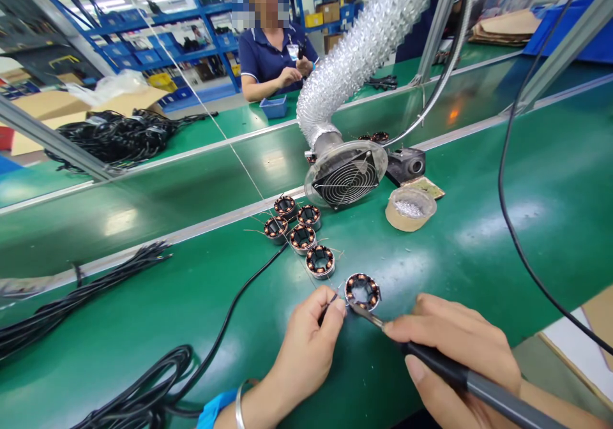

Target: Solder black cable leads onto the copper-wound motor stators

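My right hand [460,352] is wrapped around the dark handle of a soldering iron [445,365]. The iron's metal tip meets the near left edge of a motor stator [363,292], a ring with copper windings lying on the green bench. Just left of that stator, my left hand [311,339] is closed in a pinch on a thin dark wire [329,306], whose end is close to the iron's tip. Whether the wire touches the stator is too small to tell. Several similar stators [320,262] sit in a group beyond my left hand, some with fine copper leads sticking out.
A fume extractor fan [347,183] on a silver duct [364,46] hangs beyond the stators. Right of it are a round tub [410,209] and a soldering iron stand [407,164]. Black cables [81,298] lie leftward. A co-worker [275,59] sits across the bench.
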Action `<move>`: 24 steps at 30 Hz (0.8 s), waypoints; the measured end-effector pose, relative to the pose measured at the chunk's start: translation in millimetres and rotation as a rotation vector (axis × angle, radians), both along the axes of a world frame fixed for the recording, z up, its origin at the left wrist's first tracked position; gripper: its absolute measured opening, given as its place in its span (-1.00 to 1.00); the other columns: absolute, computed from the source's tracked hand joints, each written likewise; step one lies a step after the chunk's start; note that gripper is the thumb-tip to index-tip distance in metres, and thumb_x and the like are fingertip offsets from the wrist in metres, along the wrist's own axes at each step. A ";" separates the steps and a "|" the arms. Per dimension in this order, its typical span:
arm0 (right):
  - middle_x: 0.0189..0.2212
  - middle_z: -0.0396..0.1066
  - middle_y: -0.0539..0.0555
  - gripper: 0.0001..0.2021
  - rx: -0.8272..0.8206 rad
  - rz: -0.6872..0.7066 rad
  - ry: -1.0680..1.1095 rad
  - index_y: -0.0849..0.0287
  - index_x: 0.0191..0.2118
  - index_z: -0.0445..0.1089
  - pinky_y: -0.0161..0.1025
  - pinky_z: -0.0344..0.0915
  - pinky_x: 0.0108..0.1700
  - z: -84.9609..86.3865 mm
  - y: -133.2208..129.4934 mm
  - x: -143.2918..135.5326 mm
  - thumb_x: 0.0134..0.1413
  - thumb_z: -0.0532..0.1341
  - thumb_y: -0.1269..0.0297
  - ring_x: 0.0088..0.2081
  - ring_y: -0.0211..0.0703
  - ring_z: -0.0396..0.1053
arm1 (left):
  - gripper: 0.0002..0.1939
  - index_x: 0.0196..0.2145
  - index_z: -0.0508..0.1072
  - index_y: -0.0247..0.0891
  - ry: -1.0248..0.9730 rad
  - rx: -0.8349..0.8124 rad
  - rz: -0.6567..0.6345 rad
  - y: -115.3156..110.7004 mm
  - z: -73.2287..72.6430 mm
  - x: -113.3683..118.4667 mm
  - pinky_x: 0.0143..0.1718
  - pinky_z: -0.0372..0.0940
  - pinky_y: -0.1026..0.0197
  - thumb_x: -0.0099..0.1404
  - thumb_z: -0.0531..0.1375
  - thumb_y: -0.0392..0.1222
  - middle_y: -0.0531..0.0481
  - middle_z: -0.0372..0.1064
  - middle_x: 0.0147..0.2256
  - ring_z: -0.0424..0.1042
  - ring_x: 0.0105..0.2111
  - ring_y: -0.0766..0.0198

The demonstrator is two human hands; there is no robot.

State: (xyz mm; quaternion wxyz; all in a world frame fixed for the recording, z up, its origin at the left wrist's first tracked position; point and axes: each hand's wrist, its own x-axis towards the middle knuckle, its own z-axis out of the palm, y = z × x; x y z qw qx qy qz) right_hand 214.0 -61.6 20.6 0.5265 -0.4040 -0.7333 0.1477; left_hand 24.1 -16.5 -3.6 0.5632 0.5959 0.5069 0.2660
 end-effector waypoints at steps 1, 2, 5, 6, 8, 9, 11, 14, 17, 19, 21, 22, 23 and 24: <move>-0.60 0.27 0.00 -0.73 0.014 0.003 -0.014 0.17 -0.18 0.41 -0.25 0.08 -0.60 -0.6 -0.2 -0.2 0.00 0.08 0.51 -0.63 -0.23 0.18 | -0.67 -0.49 0.19 -0.21 -0.002 0.001 -0.001 0.0 0.1 -0.1 -0.43 0.00 0.27 0.38 0.02 -0.01 0.14 0.05 -0.52 0.04 -0.48 0.31; -0.60 0.28 0.00 -0.72 0.019 0.003 -0.018 0.17 -0.17 0.41 -0.24 0.08 -0.60 -1.0 -0.6 -0.3 0.00 0.09 0.51 -0.63 -0.22 0.18 | -0.67 -0.49 0.19 -0.21 -0.003 0.002 -0.002 0.0 0.3 -0.2 -0.43 0.00 0.27 0.39 0.02 -0.01 0.14 0.04 -0.52 0.04 -0.48 0.31; -0.59 0.26 0.00 -0.73 -0.006 -0.027 0.039 0.16 -0.18 0.43 -0.24 0.09 -0.58 -0.3 -2.3 -0.2 0.01 0.09 0.51 -0.62 -0.22 0.20 | -0.67 -0.49 0.20 -0.21 0.010 0.006 -0.004 -0.1 0.9 -0.6 -0.44 -0.01 0.27 0.39 0.03 -0.01 0.14 0.04 -0.53 0.04 -0.49 0.32; -0.60 0.25 -0.01 -0.73 -0.015 -0.047 0.071 0.16 -0.19 0.43 -0.24 0.09 -0.58 0.4 -2.9 -0.2 0.02 0.09 0.51 -0.62 -0.23 0.20 | -0.67 -0.48 0.20 -0.21 0.018 0.008 -0.005 -0.1 1.1 -0.7 -0.44 -0.01 0.27 0.39 0.03 0.00 0.14 0.04 -0.53 0.04 -0.49 0.32; -0.61 0.24 -0.01 -0.74 -0.024 -0.084 0.120 0.16 -0.20 0.44 -0.24 0.07 -0.59 1.8 -3.9 -0.2 0.02 0.09 0.51 -0.63 -0.23 0.19 | -0.67 -0.49 0.20 -0.21 0.032 0.010 -0.006 -0.1 1.1 -0.8 -0.44 -0.01 0.27 0.38 0.03 0.00 0.15 0.03 -0.53 0.05 -0.49 0.32; -0.61 0.24 -0.01 -0.74 -0.024 -0.091 0.129 0.16 -0.20 0.45 -0.24 0.06 -0.59 2.4 -4.3 -0.2 0.03 0.10 0.51 -0.63 -0.24 0.19 | -0.67 -0.48 0.20 -0.22 0.035 0.010 -0.006 0.0 0.9 -0.8 -0.44 -0.01 0.27 0.38 0.03 0.00 0.14 0.03 -0.53 0.05 -0.49 0.32; -0.61 0.25 -0.01 -0.74 -0.029 -0.090 0.131 0.16 -0.20 0.45 -0.24 0.07 -0.59 3.0 -5.0 0.3 0.03 0.10 0.50 -0.63 -0.24 0.19 | -0.66 -0.49 0.20 -0.21 0.035 0.009 -0.004 0.1 0.6 -0.7 -0.44 -0.01 0.27 0.38 0.03 0.00 0.14 0.03 -0.53 0.05 -0.49 0.32; -0.59 0.27 0.00 -0.74 -0.051 -0.078 0.123 0.16 -0.19 0.46 -0.24 0.09 -0.59 2.7 -5.5 2.6 0.03 0.11 0.50 -0.62 -0.24 0.20 | -0.66 -0.50 0.20 -0.21 0.038 0.006 -0.002 0.3 0.6 -0.4 -0.45 -0.01 0.27 0.38 0.03 0.01 0.14 0.02 -0.54 0.05 -0.49 0.32; -0.59 0.27 0.00 -0.74 -0.057 -0.063 0.108 0.17 -0.18 0.45 -0.24 0.10 -0.59 2.2 -4.9 6.1 0.03 0.12 0.49 -0.61 -0.23 0.21 | -0.66 -0.50 0.20 -0.21 0.039 0.005 0.005 0.3 1.6 -0.1 -0.45 0.00 0.27 0.37 0.04 0.01 0.14 0.03 -0.54 0.05 -0.50 0.32; -0.59 0.27 0.01 -0.74 -0.055 -0.046 0.094 0.18 -0.17 0.45 -0.25 0.12 -0.58 2.1 -4.0 8.2 0.02 0.12 0.50 -0.61 -0.23 0.22 | -0.65 -0.50 0.21 -0.22 0.031 0.005 0.010 0.3 2.3 0.0 -0.45 0.01 0.28 0.36 0.04 0.02 0.14 0.04 -0.54 0.06 -0.49 0.32; -0.58 0.28 0.01 -0.73 -0.059 -0.038 0.078 0.18 -0.17 0.45 -0.25 0.13 -0.58 2.1 -3.5 9.2 0.02 0.12 0.50 -0.61 -0.22 0.23 | -0.65 -0.50 0.22 -0.22 0.019 -0.003 0.014 0.5 2.7 0.2 -0.44 0.01 0.28 0.36 0.05 0.03 0.13 0.05 -0.54 0.06 -0.49 0.32; -0.58 0.29 0.01 -0.73 -0.063 -0.038 0.075 0.17 -0.16 0.45 -0.25 0.13 -0.58 2.0 -3.4 9.0 0.02 0.12 0.49 -0.62 -0.22 0.23 | -0.64 -0.50 0.23 -0.22 0.013 -0.009 0.016 0.6 2.6 0.3 -0.45 0.01 0.28 0.35 0.06 0.04 0.13 0.05 -0.54 0.06 -0.49 0.32; -0.58 0.30 0.01 -0.73 -0.065 -0.045 0.080 0.15 -0.17 0.44 -0.24 0.12 -0.58 1.7 -3.6 8.4 0.02 0.12 0.49 -0.62 -0.21 0.22 | -0.64 -0.51 0.23 -0.22 0.008 -0.014 0.017 0.7 2.5 0.3 -0.45 0.01 0.28 0.35 0.06 0.05 0.13 0.05 -0.54 0.06 -0.50 0.32; -0.58 0.30 0.01 -0.73 -0.064 -0.052 0.093 0.14 -0.17 0.44 -0.24 0.12 -0.58 1.2 -4.0 7.4 0.02 0.12 0.49 -0.62 -0.21 0.22 | -0.64 -0.51 0.24 -0.22 0.004 -0.018 0.018 0.9 2.2 0.3 -0.46 0.01 0.29 0.34 0.07 0.05 0.13 0.06 -0.55 0.06 -0.50 0.32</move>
